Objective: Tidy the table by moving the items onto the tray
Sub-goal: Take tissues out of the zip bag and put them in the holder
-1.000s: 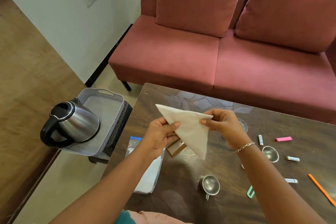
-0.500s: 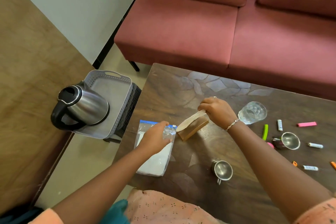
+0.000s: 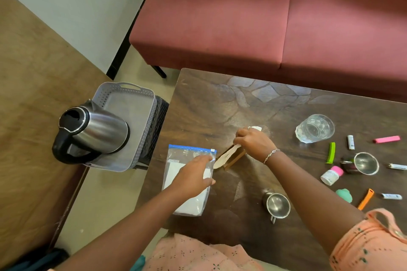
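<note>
The left hand [image 3: 193,174] lies with straight, relaxed fingers on the bag [image 3: 187,202], a clear zip pouch of white sheets flat at the near left edge of the surface [image 3: 220,99]. Just beside it, the right hand [image 3: 253,143] has its fingers curled round a folded napkin [image 3: 224,156], holding it down in the slot of the small wooden holder [image 3: 234,159], which stands on the surface. The tray [image 3: 132,103] sits off the surface to the left, on a dark stool [image 3: 159,116], and carries a steel kettle [image 3: 94,130] at its near end. To the right lie a glass [image 3: 315,128], a steel cup [image 3: 277,204] and small clips and tubes, all on the surface.
</note>
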